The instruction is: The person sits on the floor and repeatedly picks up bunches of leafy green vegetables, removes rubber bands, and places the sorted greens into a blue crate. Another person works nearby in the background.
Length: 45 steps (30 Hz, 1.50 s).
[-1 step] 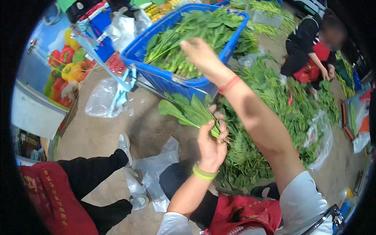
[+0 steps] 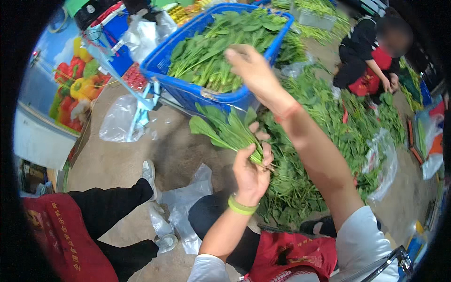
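Concrete floor [image 2: 122,164] spreads under a market scene, with loose leafy greens [image 2: 329,141] heaped across it on the right. Above them a blue crate [image 2: 188,89] sits heaped with more greens. By my judgement the work in hand is gathering stems into a bundle: the left hand [image 2: 251,171] is closed around the stalks of a small bunch of greens [image 2: 225,129], held low before the crate, while the right hand [image 2: 249,66] reaches over the crate, fingers loosely curled, nothing visibly in them. Next it likely needs to pinch further stems cleanly.
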### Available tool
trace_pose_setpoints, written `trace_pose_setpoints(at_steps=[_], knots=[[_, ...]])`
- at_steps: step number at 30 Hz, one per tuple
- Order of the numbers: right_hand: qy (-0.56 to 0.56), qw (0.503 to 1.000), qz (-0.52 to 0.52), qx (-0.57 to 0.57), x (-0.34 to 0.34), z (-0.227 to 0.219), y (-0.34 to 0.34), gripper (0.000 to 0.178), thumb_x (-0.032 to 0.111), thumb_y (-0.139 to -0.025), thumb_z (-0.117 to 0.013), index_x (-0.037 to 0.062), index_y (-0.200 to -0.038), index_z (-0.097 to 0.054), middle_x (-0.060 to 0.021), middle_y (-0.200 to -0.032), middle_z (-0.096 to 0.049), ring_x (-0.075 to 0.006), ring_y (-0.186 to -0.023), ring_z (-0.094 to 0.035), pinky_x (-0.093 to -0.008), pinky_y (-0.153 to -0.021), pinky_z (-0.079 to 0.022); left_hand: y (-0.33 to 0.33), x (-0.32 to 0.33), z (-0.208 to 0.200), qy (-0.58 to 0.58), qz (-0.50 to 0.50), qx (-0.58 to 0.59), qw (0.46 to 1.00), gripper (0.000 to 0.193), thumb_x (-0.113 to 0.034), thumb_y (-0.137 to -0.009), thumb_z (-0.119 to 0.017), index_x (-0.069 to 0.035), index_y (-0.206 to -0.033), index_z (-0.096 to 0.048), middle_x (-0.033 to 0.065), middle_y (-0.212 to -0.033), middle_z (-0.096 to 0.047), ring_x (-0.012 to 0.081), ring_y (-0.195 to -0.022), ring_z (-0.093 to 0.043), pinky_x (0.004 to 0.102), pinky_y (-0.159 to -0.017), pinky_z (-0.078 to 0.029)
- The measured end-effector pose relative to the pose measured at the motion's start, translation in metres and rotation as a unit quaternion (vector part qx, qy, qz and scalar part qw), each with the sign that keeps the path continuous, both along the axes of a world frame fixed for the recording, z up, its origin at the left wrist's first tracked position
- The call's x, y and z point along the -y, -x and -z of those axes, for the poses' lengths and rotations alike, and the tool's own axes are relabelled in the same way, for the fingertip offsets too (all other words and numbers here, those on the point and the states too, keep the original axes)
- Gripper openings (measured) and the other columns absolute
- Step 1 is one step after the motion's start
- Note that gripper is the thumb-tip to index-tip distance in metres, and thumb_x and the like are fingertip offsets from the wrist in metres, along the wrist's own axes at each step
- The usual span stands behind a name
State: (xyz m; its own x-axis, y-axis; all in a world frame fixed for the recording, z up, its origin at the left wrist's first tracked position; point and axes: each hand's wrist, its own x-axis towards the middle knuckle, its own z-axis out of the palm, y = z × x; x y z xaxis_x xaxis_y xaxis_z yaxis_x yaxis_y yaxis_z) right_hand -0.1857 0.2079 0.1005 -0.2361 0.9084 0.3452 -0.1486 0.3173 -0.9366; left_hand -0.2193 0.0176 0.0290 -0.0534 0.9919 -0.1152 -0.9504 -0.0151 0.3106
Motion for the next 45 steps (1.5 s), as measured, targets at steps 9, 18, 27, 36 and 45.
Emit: trace_pose_setpoints(at_steps=[9,18,27,36,45], knots=[[0.089,0.981,0.113,0.127,0.238,0.035,-0.205,0.022,0.019,-0.096,-0.070,0.0025,-0.109,-0.065,-0.0035,-0.093,-0.063,-0.0103,-0.079,-0.056,-0.0279,-0.070,-0.047,-0.080,0.005,-0.018,-0.151,0.183,-0.092,0.967,0.085,-0.027,-0.082,-0.060,-0.005,-0.158,-0.028,0.0213,-0.155,-0.039,0.0352,-0.142,-0.039,0.0496,-0.120,-0.028],[0.000,0.931,0.287,0.226,0.271,0.032,-0.249,0.015,0.012,-0.090,-0.068,0.0008,-0.100,-0.064,-0.0172,-0.095,-0.062,-0.0370,-0.088,-0.061,-0.0435,-0.077,-0.048,-0.162,0.023,-0.017,-0.188,0.237,-0.171,0.938,0.082,-0.020,-0.088,-0.067,-0.006,-0.158,-0.027,0.0240,-0.150,-0.043,0.0354,-0.140,-0.043,0.0498,-0.118,-0.031],[0.012,0.875,0.475,0.091,0.271,0.065,-0.257,0.018,0.017,-0.105,-0.055,-0.0005,-0.108,-0.056,-0.0074,-0.093,-0.059,-0.0123,-0.080,-0.053,-0.0290,-0.072,-0.047,-0.203,0.024,-0.011,-0.104,0.218,-0.093,0.966,0.053,-0.007,-0.102,-0.056,-0.002,-0.150,-0.035,0.0251,-0.145,-0.049,0.0348,-0.134,-0.051,0.0480,-0.118,-0.039],[-0.012,0.854,0.454,0.253,0.246,0.065,-0.304,0.035,0.027,-0.103,-0.057,-0.0043,-0.120,-0.057,-0.0218,-0.109,-0.065,-0.0317,-0.099,-0.065,-0.0408,-0.088,-0.050,-0.187,0.002,-0.010,-0.151,0.293,0.040,0.943,0.055,-0.019,-0.099,-0.053,-0.012,-0.152,-0.042,0.0160,-0.163,-0.031,0.0315,-0.154,-0.023,0.0527,-0.124,-0.025],[0.075,0.961,0.254,0.082,0.259,0.044,-0.281,0.022,0.016,-0.096,-0.070,-0.0015,-0.109,-0.069,-0.0001,-0.096,-0.068,-0.0066,-0.085,-0.057,-0.0255,-0.076,-0.047,-0.186,0.003,-0.007,-0.227,0.315,-0.056,0.920,0.060,-0.016,-0.095,-0.060,-0.007,-0.152,-0.041,0.0230,-0.160,-0.034,0.0372,-0.150,-0.028,0.0509,-0.125,-0.016]])
